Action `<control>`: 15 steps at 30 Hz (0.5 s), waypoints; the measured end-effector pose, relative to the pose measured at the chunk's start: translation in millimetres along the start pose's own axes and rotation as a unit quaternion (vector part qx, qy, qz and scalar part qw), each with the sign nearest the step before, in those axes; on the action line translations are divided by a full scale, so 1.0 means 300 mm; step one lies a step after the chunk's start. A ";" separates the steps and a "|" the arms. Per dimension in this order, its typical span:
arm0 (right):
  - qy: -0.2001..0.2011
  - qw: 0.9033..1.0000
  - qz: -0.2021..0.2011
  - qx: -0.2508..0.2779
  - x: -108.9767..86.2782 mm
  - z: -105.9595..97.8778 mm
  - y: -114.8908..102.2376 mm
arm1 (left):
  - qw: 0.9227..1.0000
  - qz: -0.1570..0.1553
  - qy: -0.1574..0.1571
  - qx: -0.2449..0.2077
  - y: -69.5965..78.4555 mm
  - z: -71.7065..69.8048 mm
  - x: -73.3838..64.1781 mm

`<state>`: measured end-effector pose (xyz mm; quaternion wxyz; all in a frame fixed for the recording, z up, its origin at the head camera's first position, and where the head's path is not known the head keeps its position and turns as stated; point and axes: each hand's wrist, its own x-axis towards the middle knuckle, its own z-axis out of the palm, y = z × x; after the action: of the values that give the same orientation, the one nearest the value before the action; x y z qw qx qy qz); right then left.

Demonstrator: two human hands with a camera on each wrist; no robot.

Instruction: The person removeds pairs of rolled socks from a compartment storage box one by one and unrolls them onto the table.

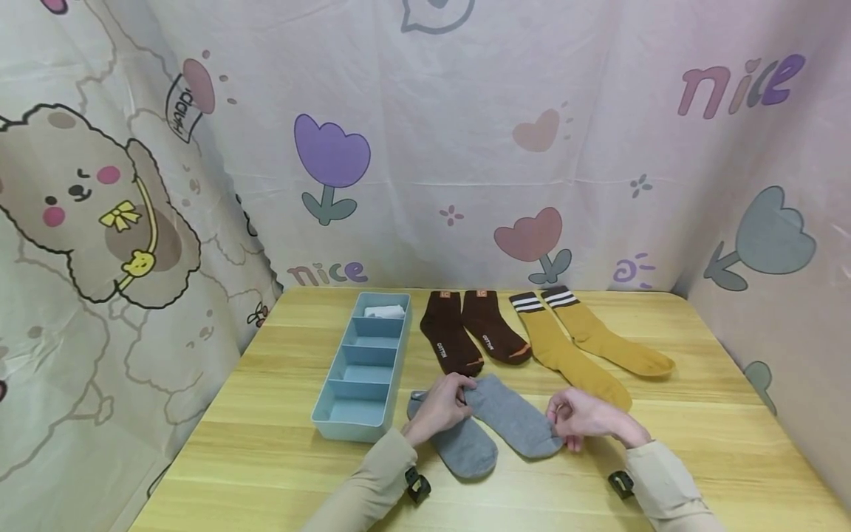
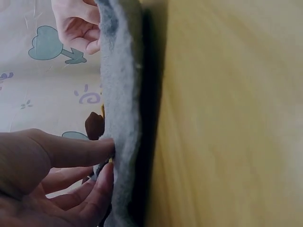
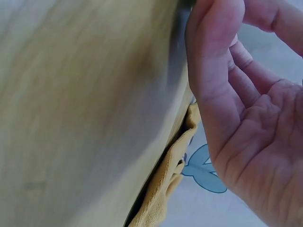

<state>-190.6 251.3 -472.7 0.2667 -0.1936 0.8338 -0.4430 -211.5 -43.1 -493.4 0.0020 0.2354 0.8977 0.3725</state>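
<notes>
Two grey socks lie side by side near the front of the table. My left hand (image 1: 439,411) pinches the cuff end of the right-hand grey sock (image 1: 512,415). Its wrist view shows thumb and fingers (image 2: 102,151) meeting at the sock's edge. At the toe of that same sock, my right hand (image 1: 586,415) holds the fabric between thumb and fingers; in its own wrist view the pinched spot is mostly hidden at the top. The other grey sock (image 1: 470,449) lies flat below my left hand, which covers part of it.
Left of the socks stands a blue divided box (image 1: 384,426), with a white folded item (image 1: 384,312) in its far compartment. Behind the grey pair lie dark brown socks (image 1: 444,332) and mustard socks (image 1: 614,343) with striped cuffs. A printed curtain (image 1: 425,148) hangs behind the table.
</notes>
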 end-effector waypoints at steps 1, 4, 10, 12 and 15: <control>-0.001 1.000 -0.004 -0.001 0.001 -0.001 0.001 | 1.000 0.001 0.001 0.000 -0.002 0.000 -0.003; 0.000 1.000 -0.012 -0.011 0.003 -0.002 0.001 | 1.000 -0.001 0.001 -0.001 -0.005 -0.003 -0.009; -0.005 1.000 -0.013 -0.017 0.009 0.000 -0.002 | 1.000 -0.018 -0.009 0.006 -0.003 -0.009 -0.013; -0.008 1.000 -0.013 -0.017 0.011 0.002 -0.001 | 1.000 -0.022 -0.014 0.011 -0.001 -0.013 -0.014; -0.009 1.000 -0.015 -0.016 0.012 0.003 0.001 | 0.999 -0.022 -0.019 0.018 0.000 -0.016 -0.015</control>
<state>-193.0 248.8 -474.4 0.2647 -0.2139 0.8354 -0.4316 -208.3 -48.1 -490.6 0.0231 0.2222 0.9091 0.3517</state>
